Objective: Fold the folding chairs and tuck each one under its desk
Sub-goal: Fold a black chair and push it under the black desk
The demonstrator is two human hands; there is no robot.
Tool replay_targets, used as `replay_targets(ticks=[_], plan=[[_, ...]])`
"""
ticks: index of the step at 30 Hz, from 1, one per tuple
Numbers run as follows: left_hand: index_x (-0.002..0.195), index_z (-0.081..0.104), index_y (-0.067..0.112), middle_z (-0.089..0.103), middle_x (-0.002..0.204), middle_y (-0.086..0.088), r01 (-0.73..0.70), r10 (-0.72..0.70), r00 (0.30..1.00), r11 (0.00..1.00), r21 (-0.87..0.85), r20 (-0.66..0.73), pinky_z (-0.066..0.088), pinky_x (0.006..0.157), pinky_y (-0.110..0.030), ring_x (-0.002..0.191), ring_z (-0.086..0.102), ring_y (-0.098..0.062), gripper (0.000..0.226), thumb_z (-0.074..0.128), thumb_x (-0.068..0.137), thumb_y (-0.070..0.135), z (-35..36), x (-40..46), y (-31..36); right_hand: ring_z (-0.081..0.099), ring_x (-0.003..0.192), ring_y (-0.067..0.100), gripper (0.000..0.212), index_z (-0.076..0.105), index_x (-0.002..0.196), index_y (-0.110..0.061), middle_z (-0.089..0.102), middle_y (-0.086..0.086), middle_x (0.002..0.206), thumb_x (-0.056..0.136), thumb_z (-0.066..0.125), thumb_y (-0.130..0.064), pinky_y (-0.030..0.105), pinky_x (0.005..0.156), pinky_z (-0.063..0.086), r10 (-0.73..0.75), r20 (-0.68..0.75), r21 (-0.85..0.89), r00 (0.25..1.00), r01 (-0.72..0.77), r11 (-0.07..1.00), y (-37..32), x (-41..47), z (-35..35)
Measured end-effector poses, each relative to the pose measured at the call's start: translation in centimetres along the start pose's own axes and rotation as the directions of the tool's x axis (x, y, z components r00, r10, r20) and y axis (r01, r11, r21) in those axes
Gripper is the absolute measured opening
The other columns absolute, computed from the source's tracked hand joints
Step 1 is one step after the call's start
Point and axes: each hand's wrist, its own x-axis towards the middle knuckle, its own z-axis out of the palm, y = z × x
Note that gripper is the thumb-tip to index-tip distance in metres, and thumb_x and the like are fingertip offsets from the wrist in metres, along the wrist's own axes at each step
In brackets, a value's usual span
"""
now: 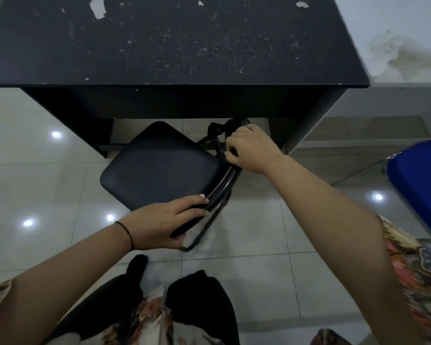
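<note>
A black folding chair stands on the tiled floor in front of a black desk, its padded seat turned at an angle toward the desk's opening. My left hand grips the near edge of the chair, fingers over the top and thumb underneath the black frame. My right hand is curled round the upper part of the chair's metal frame at the right, just before the desk's front edge. The chair's far legs are hidden under the desk.
A blue chair seat juts in at the right edge. The desk's side panels frame the opening. A white wall runs behind and right of the desk. My feet stand on the glossy tiles just behind the chair.
</note>
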Motion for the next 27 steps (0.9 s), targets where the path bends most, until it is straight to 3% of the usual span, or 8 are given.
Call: replay_targets(ticks=[3,7,12,16,18,20,23,27], plan=[[0.136,0.037,0.022,0.02,0.151,0.008,0.011,-0.011,1.0,1.0,0.012,-0.004,0.051,0.079,-0.017,0.135,0.023,-0.002,0.057,0.05,0.081,0.028,-0.1,-2.4,-0.7,0.051,0.096,0.019,0.027,0.06,0.086,-0.017,0.06,0.001,0.091,0.092,0.046,-0.038,0.032,0.096,0.032,-0.022,0.03,0.035,0.999,0.021,0.999,-1.5,0.5,-0.1],[0.136,0.035,0.026,0.017,0.152,0.015,0.051,-0.051,0.999,0.999,-0.006,0.003,0.052,0.077,-0.019,0.134,0.023,0.001,0.057,0.049,0.081,0.021,-0.8,-5.6,-2.0,0.046,0.093,0.016,0.028,0.055,0.082,-0.016,0.054,-0.002,0.086,0.093,0.047,-0.041,0.026,0.079,0.031,-0.03,0.056,0.101,0.998,0.024,0.995,-3.7,1.2,-0.3],[0.135,0.037,0.031,0.02,0.15,0.02,0.141,-0.14,0.989,0.99,-0.011,0.04,0.04,0.073,-0.004,0.125,0.036,0.003,0.064,0.062,0.079,0.013,-2.4,-9.5,-3.5,0.036,0.082,0.012,0.03,0.047,0.077,-0.02,0.047,-0.005,0.08,0.094,0.044,-0.045,0.027,0.073,0.028,-0.065,0.096,0.081,0.993,0.057,0.995,-6.7,2.8,-0.5],[0.134,0.04,0.036,0.026,0.148,0.021,0.227,-0.225,0.972,0.973,-0.028,0.07,0.027,0.066,0.007,0.111,0.047,0.004,0.068,0.067,0.077,0.01,-3.1,-12.6,-4.8,0.038,0.082,0.011,0.034,0.049,0.076,-0.023,0.047,-0.007,0.079,0.093,0.043,-0.052,0.028,0.076,0.031,-0.073,0.095,0.109,0.993,0.062,0.992,-8.9,3.5,-0.2],[0.132,0.04,0.038,0.028,0.146,0.021,0.263,-0.261,0.963,0.965,-0.023,0.065,0.034,0.062,0.001,0.084,0.05,0.004,0.07,0.068,0.075,0.009,-3.4,-14.3,-5.5,0.038,0.083,0.01,0.042,0.052,0.079,-0.023,0.049,-0.007,0.081,0.09,0.04,-0.061,0.028,0.077,0.03,-0.088,0.117,0.116,0.989,0.075,0.99,-10.4,4.0,-0.3],[0.133,0.036,0.042,0.025,0.147,0.023,0.289,-0.289,0.956,0.957,0.008,0.054,0.045,0.059,-0.012,0.071,0.039,0.007,0.072,0.067,0.077,0.01,-3.3,-15.4,-6.3,0.04,0.083,0.01,0.052,0.054,0.082,-0.022,0.051,-0.007,0.083,0.085,0.035,-0.07,0.027,0.077,0.03,-0.088,0.132,0.125,0.987,0.071,0.99,-11.2,4.1,-0.4],[0.133,0.029,0.052,0.028,0.145,0.021,0.301,-0.303,0.952,0.953,0.047,0.045,0.052,0.063,-0.023,0.074,0.034,0.007,0.076,0.064,0.08,0.011,-3.5,-16.9,-7.6,0.043,0.085,0.011,0.058,0.055,0.084,-0.022,0.053,-0.007,0.085,0.08,0.034,-0.076,0.029,0.08,0.033,-0.074,0.148,0.131,0.986,0.055,0.99,-12.5,4.5,-0.5],[0.132,0.017,0.06,0.032,0.144,0.016,0.282,-0.283,0.958,0.958,0.043,0.033,0.051,0.068,-0.023,0.078,0.044,0.0,0.08,0.06,0.084,0.013,-3.9,-18.4,-8.7,0.043,0.085,0.011,0.059,0.055,0.082,-0.022,0.054,-0.007,0.084,0.077,0.037,-0.078,0.031,0.082,0.035,-0.031,0.13,0.142,0.991,0.012,0.99,-14.1,5.0,-0.6]])
